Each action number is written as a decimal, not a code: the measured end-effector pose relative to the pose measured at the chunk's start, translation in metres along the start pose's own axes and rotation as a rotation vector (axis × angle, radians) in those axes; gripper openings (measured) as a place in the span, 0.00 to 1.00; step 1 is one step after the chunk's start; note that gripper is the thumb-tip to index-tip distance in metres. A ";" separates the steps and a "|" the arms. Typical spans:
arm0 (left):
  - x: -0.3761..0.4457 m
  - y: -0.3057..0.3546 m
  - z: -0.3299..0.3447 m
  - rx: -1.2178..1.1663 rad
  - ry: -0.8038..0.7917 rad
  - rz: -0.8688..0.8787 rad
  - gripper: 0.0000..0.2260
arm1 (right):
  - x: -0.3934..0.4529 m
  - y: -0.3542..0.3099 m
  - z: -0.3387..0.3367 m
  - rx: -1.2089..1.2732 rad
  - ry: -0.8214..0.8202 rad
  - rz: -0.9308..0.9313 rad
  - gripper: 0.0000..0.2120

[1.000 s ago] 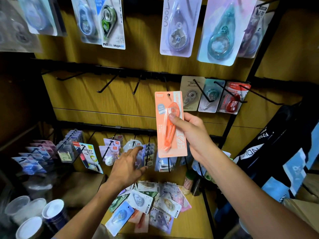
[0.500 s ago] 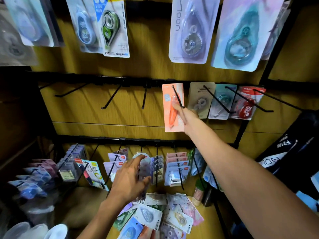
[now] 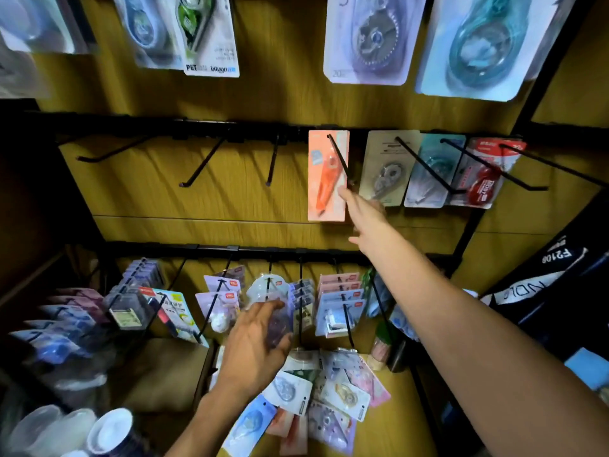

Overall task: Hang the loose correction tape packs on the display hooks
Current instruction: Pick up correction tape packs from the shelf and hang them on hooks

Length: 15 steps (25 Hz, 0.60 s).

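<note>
A wood-grain display wall [image 3: 138,199] carries black metal hooks [image 3: 201,164] in rows, and the orange correction tape pack on its salmon card [image 3: 326,176] hangs on the middle row, threaded onto a hook just left of a beige carded pack [image 3: 385,169]. The right hand [image 3: 362,212] reaches up with fingers extended, grip loose, fingertips at the orange card's lower right edge. The left hand [image 3: 257,344], lower down, curls around a clear blister pack [image 3: 276,321] above the loose heap of tape packs [image 3: 329,394] on the wooden shelf [image 3: 395,430].
</note>
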<state>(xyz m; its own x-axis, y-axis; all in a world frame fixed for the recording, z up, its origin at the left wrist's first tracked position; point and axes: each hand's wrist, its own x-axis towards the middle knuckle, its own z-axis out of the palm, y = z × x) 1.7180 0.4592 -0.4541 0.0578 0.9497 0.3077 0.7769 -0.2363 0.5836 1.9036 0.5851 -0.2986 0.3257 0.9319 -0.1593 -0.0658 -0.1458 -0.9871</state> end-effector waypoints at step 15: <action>-0.084 -0.025 0.137 -0.022 -0.465 -0.404 0.29 | -0.121 0.312 -0.167 -0.244 0.350 0.064 0.30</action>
<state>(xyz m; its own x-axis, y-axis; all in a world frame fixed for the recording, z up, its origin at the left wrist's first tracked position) 1.7793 0.4138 -0.5975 0.0333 0.9539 -0.2982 0.7816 0.1611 0.6027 2.0014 0.3710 -0.5892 0.6314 0.7558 -0.1734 0.1154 -0.3127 -0.9428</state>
